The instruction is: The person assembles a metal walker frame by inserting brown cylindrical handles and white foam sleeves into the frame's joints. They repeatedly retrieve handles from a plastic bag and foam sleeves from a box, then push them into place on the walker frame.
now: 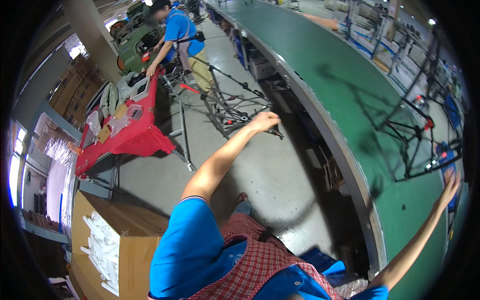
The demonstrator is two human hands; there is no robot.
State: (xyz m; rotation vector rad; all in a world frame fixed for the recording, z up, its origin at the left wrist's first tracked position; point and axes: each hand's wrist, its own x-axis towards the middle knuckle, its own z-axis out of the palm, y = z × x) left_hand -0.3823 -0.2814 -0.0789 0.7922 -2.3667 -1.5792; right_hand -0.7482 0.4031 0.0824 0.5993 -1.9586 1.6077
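My left arm stretches out forward, and my left hand (264,121) is seen from its back with the fingers curled down. It lies over the end of a black folded tripod (227,107) with red clamps that stands on the concrete floor. Whether the hand touches the tripod is unclear. My right arm reaches far right across the green conveyor belt (320,60). My right hand (450,185) has its fingers spread and holds nothing. It is next to a blue object (444,150) and the foot of a second black tripod (415,135) that stands on the belt.
A red-covered table (135,135) with plastic bags and boxes stands at the left, and another person in a blue shirt (180,30) works at its far end. An open cardboard box of white tubes (102,245) sits at the lower left. A green machine (135,35) is behind.
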